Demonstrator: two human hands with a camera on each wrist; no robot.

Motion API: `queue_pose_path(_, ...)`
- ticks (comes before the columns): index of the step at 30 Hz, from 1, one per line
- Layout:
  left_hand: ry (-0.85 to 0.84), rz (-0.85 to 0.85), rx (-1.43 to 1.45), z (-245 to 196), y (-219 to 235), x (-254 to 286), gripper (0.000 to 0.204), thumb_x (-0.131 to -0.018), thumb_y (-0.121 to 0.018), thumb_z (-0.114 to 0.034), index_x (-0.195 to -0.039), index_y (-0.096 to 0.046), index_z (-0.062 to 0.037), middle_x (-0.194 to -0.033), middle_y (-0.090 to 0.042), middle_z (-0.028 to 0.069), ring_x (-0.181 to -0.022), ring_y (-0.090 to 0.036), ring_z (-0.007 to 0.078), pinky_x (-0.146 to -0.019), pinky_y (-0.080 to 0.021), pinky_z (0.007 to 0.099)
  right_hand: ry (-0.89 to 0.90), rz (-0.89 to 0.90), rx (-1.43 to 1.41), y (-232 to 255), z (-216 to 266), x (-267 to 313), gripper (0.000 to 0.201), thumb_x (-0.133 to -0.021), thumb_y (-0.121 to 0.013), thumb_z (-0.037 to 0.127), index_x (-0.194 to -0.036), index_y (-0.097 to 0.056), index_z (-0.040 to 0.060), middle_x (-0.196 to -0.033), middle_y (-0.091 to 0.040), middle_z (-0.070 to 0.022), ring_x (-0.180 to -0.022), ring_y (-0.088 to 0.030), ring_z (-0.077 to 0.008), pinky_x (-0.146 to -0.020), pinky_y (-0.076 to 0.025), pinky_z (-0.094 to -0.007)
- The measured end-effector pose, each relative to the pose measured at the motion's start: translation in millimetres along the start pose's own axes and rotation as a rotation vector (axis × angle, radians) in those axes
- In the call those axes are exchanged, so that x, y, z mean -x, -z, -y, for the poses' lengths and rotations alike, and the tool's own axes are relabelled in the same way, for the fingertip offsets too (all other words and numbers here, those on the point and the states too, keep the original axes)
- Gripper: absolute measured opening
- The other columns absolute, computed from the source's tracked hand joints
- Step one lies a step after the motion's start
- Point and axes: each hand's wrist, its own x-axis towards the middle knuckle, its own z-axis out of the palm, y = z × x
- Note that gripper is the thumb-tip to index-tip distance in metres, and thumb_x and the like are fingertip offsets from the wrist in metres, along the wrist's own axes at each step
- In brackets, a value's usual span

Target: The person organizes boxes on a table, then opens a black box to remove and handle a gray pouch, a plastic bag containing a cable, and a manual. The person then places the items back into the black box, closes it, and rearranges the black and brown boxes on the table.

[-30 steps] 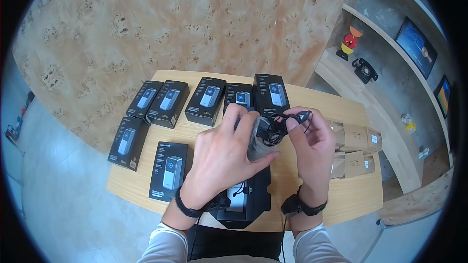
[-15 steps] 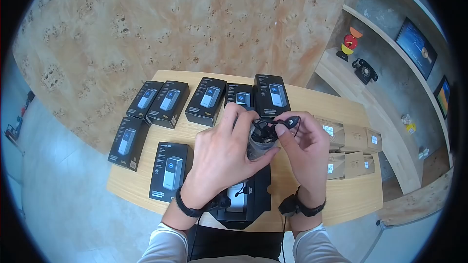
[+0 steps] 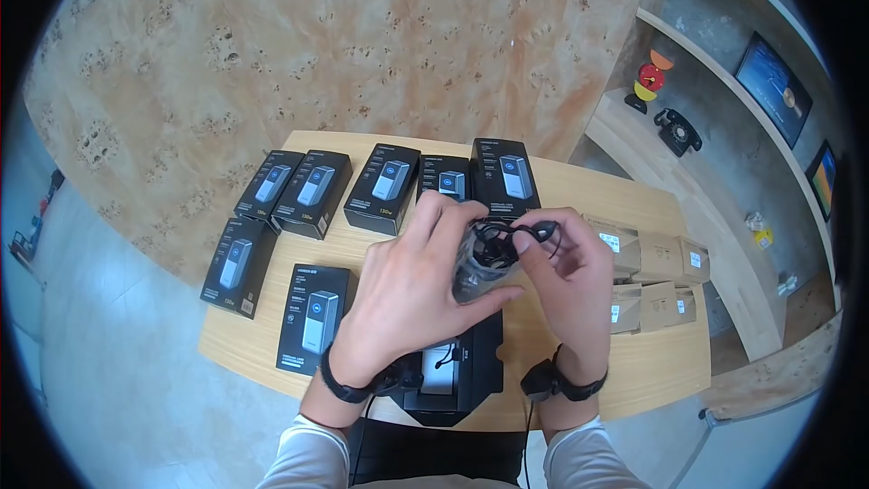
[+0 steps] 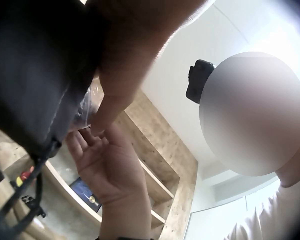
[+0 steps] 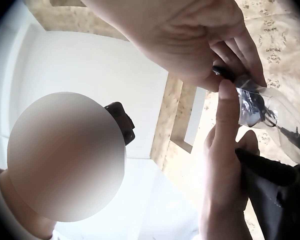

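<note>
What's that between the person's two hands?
A clear plastic bag with black cable is between the left hand and the right hand, as the head view shows.

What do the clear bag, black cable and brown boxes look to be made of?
Clear bag: likely thin plastic film, glossy; see-through, with creases and glints.
Black cable: probably a rubber or plastic jacket, since it bends in smooth loops; can't tell which, and the core is hidden.
Brown boxes: likely cardboard, matte; plain tan, flat-faced, with white labels.
</note>
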Motion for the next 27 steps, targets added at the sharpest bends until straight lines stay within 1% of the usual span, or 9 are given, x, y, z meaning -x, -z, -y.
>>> queue_pose_path(2, 0.004, -0.013, 0.052, 1, 4, 0, 0.056, -0.073, -0.094, -0.029, -0.116, -0.064, -0.0077, -0.113, -0.061, 0.0081, -0.084, -0.069, 0.0229, -0.062, -0.052, 0.0346, 0.045, -0.019, 0.000, 3, 1, -1, 0.015, -0.099, -0.069, -0.005, -0.114, -0.068, -0.0040, -0.105, -0.075, -0.0070, -0.100, -0.072, -0.0113, -0.089, -0.059, -0.0259)
queue_pose_path(4, 0.074, -0.096, 0.126, -1, 9, 0, 0.040, -0.085, -0.088, -0.028, -0.105, -0.063, -0.0049, -0.096, -0.060, 0.0108, -0.064, -0.062, 0.0283, -0.055, -0.050, 0.0382, 0.080, -0.049, 0.006, 6, 3, -1, 0.015, -0.098, -0.069, -0.007, -0.113, -0.067, -0.0050, -0.107, -0.075, -0.0078, -0.100, -0.072, -0.0117, -0.089, -0.058, -0.0259)
queue_pose_path(7, 0.177, -0.069, 0.230, 0, 9, 4, 0.026, -0.088, -0.084, -0.018, -0.089, -0.061, -0.0052, -0.075, -0.057, 0.0081, -0.056, -0.053, 0.0258, -0.053, -0.045, 0.0371, 0.091, -0.029, 0.033, 3, 5, 1, 0.016, -0.098, -0.070, -0.007, -0.113, -0.067, -0.0051, -0.108, -0.075, -0.0083, -0.101, -0.073, -0.0121, -0.090, -0.058, -0.0259)
queue_pose_path(11, 0.178, -0.051, 0.259, 4, 2, 4, 0.025, -0.090, -0.078, -0.014, -0.079, -0.058, -0.0050, -0.062, -0.052, 0.0065, -0.052, -0.054, 0.0255, -0.052, -0.044, 0.0366, 0.119, -0.003, 0.046, -1, 1, 2, 0.016, -0.096, -0.072, -0.007, -0.112, -0.068, -0.0048, -0.108, -0.076, -0.0091, -0.102, -0.073, -0.0126, -0.090, -0.058, -0.0264)
queue_pose_path(13, 0.191, 0.001, 0.279, 5, 1, 5, 0.016, -0.094, -0.073, -0.005, -0.085, -0.060, 0.0005, -0.066, -0.059, 0.0043, -0.055, -0.052, 0.0088, -0.053, -0.040, 0.0267, 0.167, -0.008, 0.159, -4, 2, 3, 0.015, -0.095, -0.073, -0.006, -0.109, -0.069, -0.0038, -0.103, -0.077, -0.0087, -0.096, -0.074, -0.0124, -0.087, -0.058, -0.0264)
queue_pose_path(14, 0.190, 0.001, 0.280, 5, 0, 5, 0.016, -0.094, -0.073, -0.005, -0.085, -0.060, 0.0005, -0.066, -0.059, 0.0043, -0.055, -0.052, 0.0088, -0.053, -0.040, 0.0267, 0.166, -0.009, 0.160, -3, 2, 3, 0.015, -0.095, -0.073, -0.006, -0.109, -0.069, -0.0038, -0.103, -0.077, -0.0087, -0.096, -0.074, -0.0124, -0.087, -0.058, -0.0264)
queue_pose_path(20, 0.185, -0.055, 0.245, 3, -4, 4, 0.014, -0.094, -0.070, -0.005, -0.085, -0.060, 0.0012, -0.068, -0.061, 0.0088, -0.056, -0.058, 0.0129, -0.054, -0.044, 0.0293, 0.205, -0.010, 0.363, -2, 0, 2, 0.016, -0.093, -0.076, -0.003, -0.107, -0.070, -0.0019, -0.093, -0.077, -0.0098, -0.088, -0.078, -0.0157, -0.080, -0.059, -0.0265)
queue_pose_path(22, 0.183, -0.119, 0.181, 2, -5, 3, 0.019, -0.095, -0.071, -0.010, -0.083, -0.058, -0.0036, -0.067, -0.060, 0.0104, -0.057, -0.063, 0.0305, -0.054, -0.048, 0.0394, 0.175, 0.025, 0.354, -2, 1, 2, 0.015, -0.092, -0.076, -0.002, -0.106, -0.069, -0.0022, -0.094, -0.077, -0.0109, -0.089, -0.079, -0.0175, -0.079, -0.060, -0.0281)
queue_pose_path(27, 0.166, -0.143, 0.118, -2, -6, 3, 0.018, -0.095, -0.071, -0.010, -0.085, -0.058, -0.0037, -0.068, -0.061, 0.0102, -0.059, -0.065, 0.0304, -0.054, -0.049, 0.0391, 0.216, 0.045, 0.431, -2, 7, 3, 0.015, -0.092, -0.076, -0.002, -0.104, -0.068, -0.0024, -0.092, -0.076, -0.0116, -0.087, -0.079, -0.0194, -0.076, -0.061, -0.0309)
